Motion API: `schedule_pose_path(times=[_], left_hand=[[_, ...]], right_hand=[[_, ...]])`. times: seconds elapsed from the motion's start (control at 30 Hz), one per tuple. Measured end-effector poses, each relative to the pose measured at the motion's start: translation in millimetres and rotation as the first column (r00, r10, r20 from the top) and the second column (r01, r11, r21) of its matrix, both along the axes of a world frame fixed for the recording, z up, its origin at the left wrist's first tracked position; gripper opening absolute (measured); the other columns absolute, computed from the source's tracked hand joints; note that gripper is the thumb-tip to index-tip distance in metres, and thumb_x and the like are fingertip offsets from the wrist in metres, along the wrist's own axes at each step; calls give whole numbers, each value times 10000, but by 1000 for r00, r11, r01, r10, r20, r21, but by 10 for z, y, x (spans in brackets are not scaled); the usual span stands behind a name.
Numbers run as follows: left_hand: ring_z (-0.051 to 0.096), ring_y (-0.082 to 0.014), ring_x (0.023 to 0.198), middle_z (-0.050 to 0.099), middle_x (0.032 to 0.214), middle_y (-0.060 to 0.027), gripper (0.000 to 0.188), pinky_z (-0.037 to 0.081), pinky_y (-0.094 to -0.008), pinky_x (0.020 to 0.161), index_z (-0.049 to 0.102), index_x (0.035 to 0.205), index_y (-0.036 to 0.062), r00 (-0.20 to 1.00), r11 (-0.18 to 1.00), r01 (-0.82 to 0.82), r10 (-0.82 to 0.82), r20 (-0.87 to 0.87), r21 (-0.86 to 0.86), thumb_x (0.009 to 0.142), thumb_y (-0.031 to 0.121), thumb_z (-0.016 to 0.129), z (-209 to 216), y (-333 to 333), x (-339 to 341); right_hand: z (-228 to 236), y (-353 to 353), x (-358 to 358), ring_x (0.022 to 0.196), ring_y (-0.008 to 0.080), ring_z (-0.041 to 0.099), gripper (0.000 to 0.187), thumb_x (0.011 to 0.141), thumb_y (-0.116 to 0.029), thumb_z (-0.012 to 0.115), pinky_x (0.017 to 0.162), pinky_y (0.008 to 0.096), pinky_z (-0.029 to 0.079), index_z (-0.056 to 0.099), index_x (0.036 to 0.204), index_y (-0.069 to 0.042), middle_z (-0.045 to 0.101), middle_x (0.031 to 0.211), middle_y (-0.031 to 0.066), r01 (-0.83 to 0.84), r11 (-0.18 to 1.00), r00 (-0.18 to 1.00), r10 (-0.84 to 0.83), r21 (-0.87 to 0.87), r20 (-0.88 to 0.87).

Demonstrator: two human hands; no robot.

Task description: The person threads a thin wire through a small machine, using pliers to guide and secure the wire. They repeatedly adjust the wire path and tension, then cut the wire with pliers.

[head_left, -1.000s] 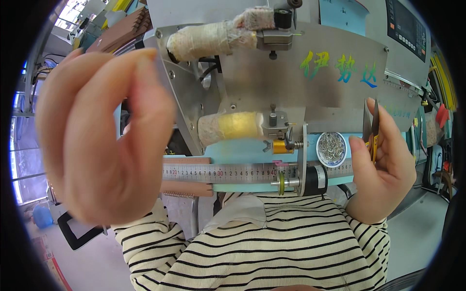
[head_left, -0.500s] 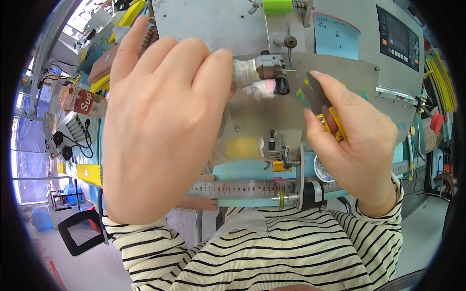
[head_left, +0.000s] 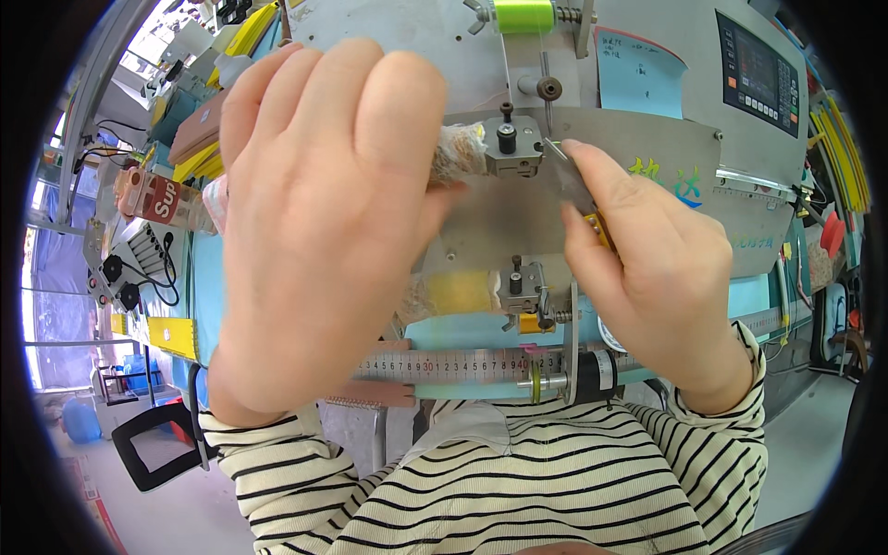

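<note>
My left hand [head_left: 324, 213] is closed around the wrapped, frayed handle [head_left: 459, 154] of a small metal clamp. The grey clamp head [head_left: 514, 148], with a black knob on top, sticks out to the right of my fist. A thin upright metal rod [head_left: 546, 97] stands just beyond the clamp's tip. My right hand [head_left: 652, 268] grips a pair of yellow-handled snips [head_left: 575, 185]. Their dark blades point up and left, and the tips are close beside the clamp's right end. Most of the yellow handles are hidden in my palm.
A second clamp [head_left: 525, 289] with a yellow-wrapped handle lies nearer me, above a steel ruler [head_left: 444, 365]. Beyond are a lime thread spool [head_left: 524, 15], a blue note [head_left: 638, 74] and a control panel [head_left: 758, 74]. A red-labelled bottle [head_left: 162, 199] stands at left.
The clamp has turned, so its black knob now points up. The little finger of my left hand has curled in. My right hand has moved left, bringing the snips closer to the clamp.
</note>
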State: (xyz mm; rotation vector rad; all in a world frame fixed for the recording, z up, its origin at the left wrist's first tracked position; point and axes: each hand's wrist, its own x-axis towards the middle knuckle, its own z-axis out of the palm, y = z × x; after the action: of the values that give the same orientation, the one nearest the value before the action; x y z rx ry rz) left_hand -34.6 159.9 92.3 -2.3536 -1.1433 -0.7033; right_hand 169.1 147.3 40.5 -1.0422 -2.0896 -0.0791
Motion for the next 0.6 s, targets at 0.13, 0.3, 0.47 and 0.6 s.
schedule_pose_path(times=[0.13,0.3,0.47,0.6], left_hand=[[505,-306,820,505,812,-97,314,410,-383,803,513,846,28,992,993,116,-117,46,30,691,117,771,-22,24,63],[505,-278,717,517,764,-90,239,434,-356,724,513,764,17,986,981,86,-108,126,172,749,60,748,-10,13,-24],[485,-260,647,460,616,-48,403,480,-366,693,466,639,30,986,991,120,-126,107,64,713,242,800,-110,-408,-211],[536,-271,716,530,722,-59,400,466,-418,826,564,821,35,991,993,114,-111,72,-40,671,318,803,-433,-633,-54]], right_hand=[[27,-32,15,593,177,582,402,751,27,697,568,253,484,625,1146,14,631,791,111,18,1000,1000,-18,-6,25],[102,-290,247,705,92,568,439,813,19,637,639,208,475,562,1244,51,644,945,72,63,969,983,-101,-240,-152],[-9,-586,432,613,19,440,310,811,50,622,535,170,333,578,1117,24,536,744,-41,-425,788,587,-134,-445,-799],[-242,-728,309,552,-4,360,120,847,23,641,494,193,261,612,958,-12,463,647,-70,-361,693,750,-182,-624,-636]])
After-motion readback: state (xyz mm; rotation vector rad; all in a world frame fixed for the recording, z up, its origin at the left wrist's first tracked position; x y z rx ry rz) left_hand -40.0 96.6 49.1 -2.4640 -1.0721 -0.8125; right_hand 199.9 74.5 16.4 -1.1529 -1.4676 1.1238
